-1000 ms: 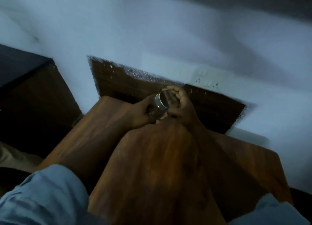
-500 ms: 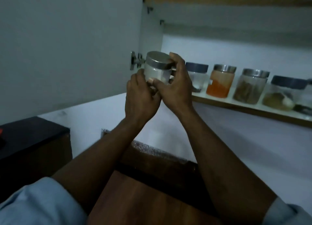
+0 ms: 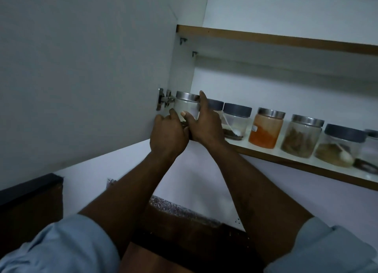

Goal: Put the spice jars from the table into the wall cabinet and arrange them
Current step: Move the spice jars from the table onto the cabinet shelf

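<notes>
Below the arms, the desk lies well under the fingers. The left hand and right hand both curl round the silver-lidded jar. Half a second ago it hung short of the shelf. Now it sits at the shelf's left end beside the hinge, its base hidden. The other jars stand just right of the fingers. Release looks near.

Dim, bluish, grainy view; wide-angle bending at the edges.
</notes>
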`<control>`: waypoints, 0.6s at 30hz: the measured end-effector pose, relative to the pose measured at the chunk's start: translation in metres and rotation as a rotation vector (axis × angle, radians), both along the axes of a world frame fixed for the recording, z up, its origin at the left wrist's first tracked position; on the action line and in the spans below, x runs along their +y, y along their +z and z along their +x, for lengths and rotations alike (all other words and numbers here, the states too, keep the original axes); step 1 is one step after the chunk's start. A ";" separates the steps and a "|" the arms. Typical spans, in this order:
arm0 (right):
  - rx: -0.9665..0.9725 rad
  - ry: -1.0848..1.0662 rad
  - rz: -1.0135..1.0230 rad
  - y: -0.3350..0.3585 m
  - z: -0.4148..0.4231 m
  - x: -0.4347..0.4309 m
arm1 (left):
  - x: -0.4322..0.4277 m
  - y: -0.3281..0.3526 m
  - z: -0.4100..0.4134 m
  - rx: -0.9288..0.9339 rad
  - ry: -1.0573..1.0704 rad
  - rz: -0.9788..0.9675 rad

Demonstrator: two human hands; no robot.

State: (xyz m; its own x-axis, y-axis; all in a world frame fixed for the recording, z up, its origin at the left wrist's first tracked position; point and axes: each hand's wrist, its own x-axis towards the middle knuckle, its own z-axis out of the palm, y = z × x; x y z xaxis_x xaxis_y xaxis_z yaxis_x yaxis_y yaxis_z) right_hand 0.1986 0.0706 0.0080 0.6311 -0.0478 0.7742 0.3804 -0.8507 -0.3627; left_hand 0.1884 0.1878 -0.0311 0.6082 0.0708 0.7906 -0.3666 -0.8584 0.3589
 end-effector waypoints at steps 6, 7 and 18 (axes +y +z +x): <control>0.033 0.021 -0.064 0.008 0.018 -0.014 | -0.004 0.018 0.012 0.083 0.113 0.127; 0.051 0.032 -0.065 0.008 0.020 -0.016 | -0.005 0.020 0.015 0.093 0.115 0.131; 0.037 -0.114 -0.024 -0.004 0.034 -0.019 | -0.009 0.011 0.028 0.130 0.098 0.105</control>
State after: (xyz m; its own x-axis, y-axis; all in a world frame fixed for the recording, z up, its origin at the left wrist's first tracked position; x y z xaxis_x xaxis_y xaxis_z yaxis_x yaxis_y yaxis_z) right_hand 0.2322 0.0513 0.0044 0.6510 -0.1027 0.7521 0.2670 -0.8965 -0.3535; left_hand 0.2161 0.1793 -0.0201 0.6997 0.0561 0.7122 -0.2356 -0.9231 0.3041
